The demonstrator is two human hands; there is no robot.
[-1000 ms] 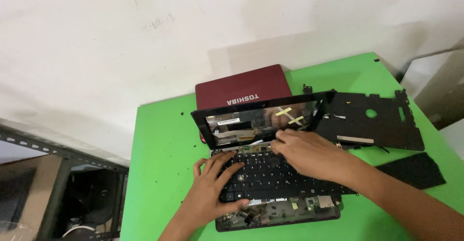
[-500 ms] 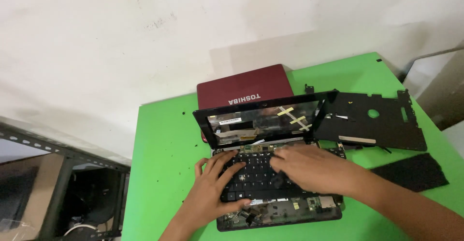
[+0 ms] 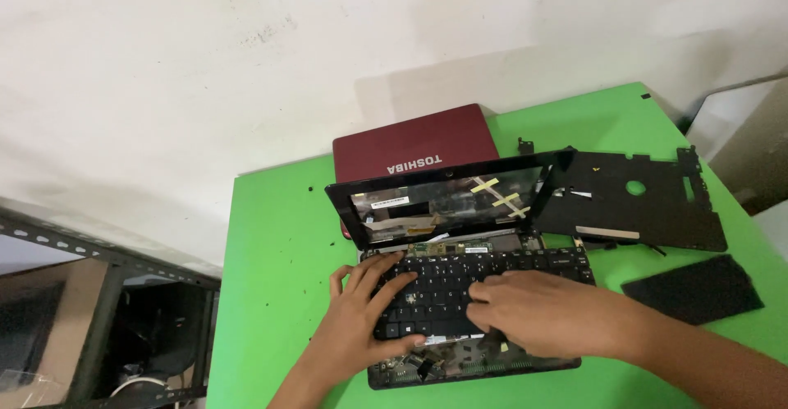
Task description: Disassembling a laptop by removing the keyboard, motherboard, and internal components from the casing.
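Fingers (image 3: pixel 386 274) on keyboard (image 3: pixel 460 282), long axis left-right

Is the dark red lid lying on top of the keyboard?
No, the dark red lid lies behind the laptop; both hands rest on the keyboard.

A black rectangular laptop keyboard (image 3: pixel 460 290) with small printed keys lies flat on an opened black laptop base (image 3: pixel 476 364), near the front edge of the green table (image 3: pixel 271 245). The base's top cover is off, so circuit parts show along its front strip. Its hinged screen frame (image 3: pixel 447 200), glass gone, tilts back toward the table's rear edge.
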